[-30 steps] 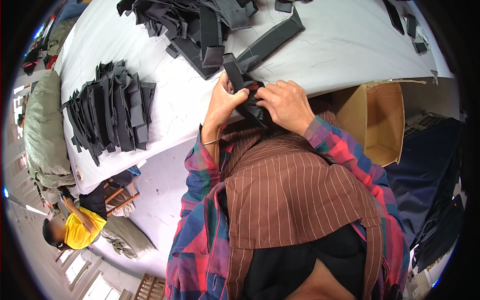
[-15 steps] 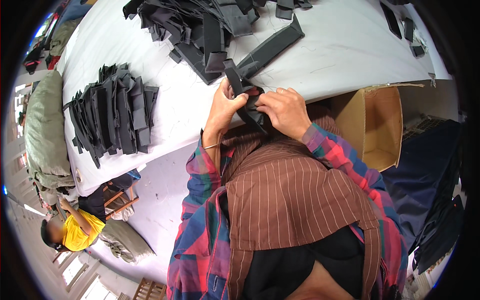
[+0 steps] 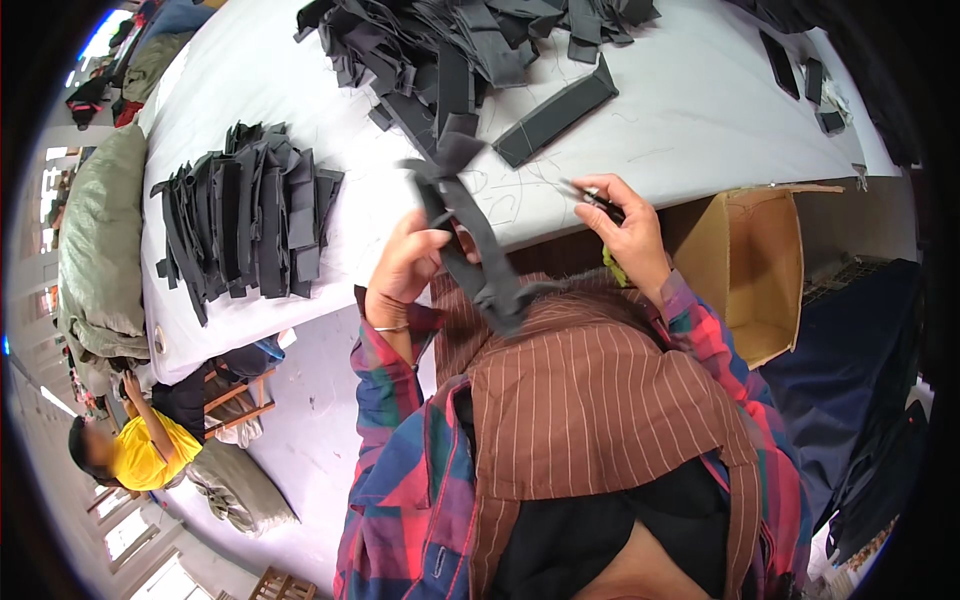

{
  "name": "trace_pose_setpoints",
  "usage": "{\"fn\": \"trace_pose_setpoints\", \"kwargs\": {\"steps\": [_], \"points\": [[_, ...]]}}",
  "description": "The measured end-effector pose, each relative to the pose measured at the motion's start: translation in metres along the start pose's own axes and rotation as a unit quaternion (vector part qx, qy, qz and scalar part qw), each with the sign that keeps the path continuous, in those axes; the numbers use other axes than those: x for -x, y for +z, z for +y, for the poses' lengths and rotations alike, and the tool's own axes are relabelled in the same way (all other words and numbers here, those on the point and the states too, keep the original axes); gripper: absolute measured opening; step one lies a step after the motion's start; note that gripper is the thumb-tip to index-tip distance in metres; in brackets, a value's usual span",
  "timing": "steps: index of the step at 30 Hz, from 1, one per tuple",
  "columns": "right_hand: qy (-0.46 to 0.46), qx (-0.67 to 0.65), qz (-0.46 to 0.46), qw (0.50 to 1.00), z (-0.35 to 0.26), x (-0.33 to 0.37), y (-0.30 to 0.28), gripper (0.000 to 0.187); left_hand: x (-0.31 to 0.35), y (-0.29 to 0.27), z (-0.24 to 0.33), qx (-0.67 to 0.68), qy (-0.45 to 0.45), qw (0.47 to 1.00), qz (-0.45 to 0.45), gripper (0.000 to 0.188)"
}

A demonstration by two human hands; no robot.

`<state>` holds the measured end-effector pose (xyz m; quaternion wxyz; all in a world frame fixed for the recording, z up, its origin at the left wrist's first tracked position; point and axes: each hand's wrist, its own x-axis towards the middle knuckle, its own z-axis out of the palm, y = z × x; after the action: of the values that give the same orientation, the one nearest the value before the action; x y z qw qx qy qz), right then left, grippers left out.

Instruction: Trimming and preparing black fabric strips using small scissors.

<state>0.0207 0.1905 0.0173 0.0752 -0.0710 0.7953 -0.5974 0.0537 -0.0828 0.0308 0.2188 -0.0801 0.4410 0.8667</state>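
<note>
My left hand [image 3: 402, 262] is closed on a dark grey fabric strip [image 3: 478, 240], which hangs in a loose, motion-blurred loop at the table's front edge. My right hand [image 3: 632, 232] grips small dark thread snips [image 3: 598, 203], their tips toward the left. A bit of yellow-green cord [image 3: 613, 266] shows below that hand. Beyond both hands, a heap of dark grey fabric strips [image 3: 440, 60] covers the far part of the table. One single flat strip [image 3: 557, 113] lies apart, just beyond the snips.
On the left of the white-covered table [image 3: 390, 175] a row of strips [image 3: 250, 215] is stacked. A cardboard box [image 3: 765, 270] sits at the right, below the table edge. Small black pieces [image 3: 780, 65] lie far right. A person in yellow [image 3: 155, 452] is at the lower left.
My hands have moved apart. The right has drawn away to the right and now shows the snips; the left has shifted left and nearer with the strip.
</note>
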Motion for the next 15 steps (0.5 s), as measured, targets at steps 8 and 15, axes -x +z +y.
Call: {"fn": "trace_pose_setpoints", "kwargs": {"steps": [8, 15], "points": [[-0.172, 0.279, 0.085, 0.941, 0.045, -0.033, 0.019, 0.009, 0.031, 0.006, 0.003, -0.228, 0.006, 0.974, 0.006, 0.061], [-0.229, 0.176, -0.166, 0.943, 0.033, -0.023, 0.064, 0.009, 0.078, -0.044, 0.106, -0.417, 0.264, 0.828, 0.266, 0.070]]}}
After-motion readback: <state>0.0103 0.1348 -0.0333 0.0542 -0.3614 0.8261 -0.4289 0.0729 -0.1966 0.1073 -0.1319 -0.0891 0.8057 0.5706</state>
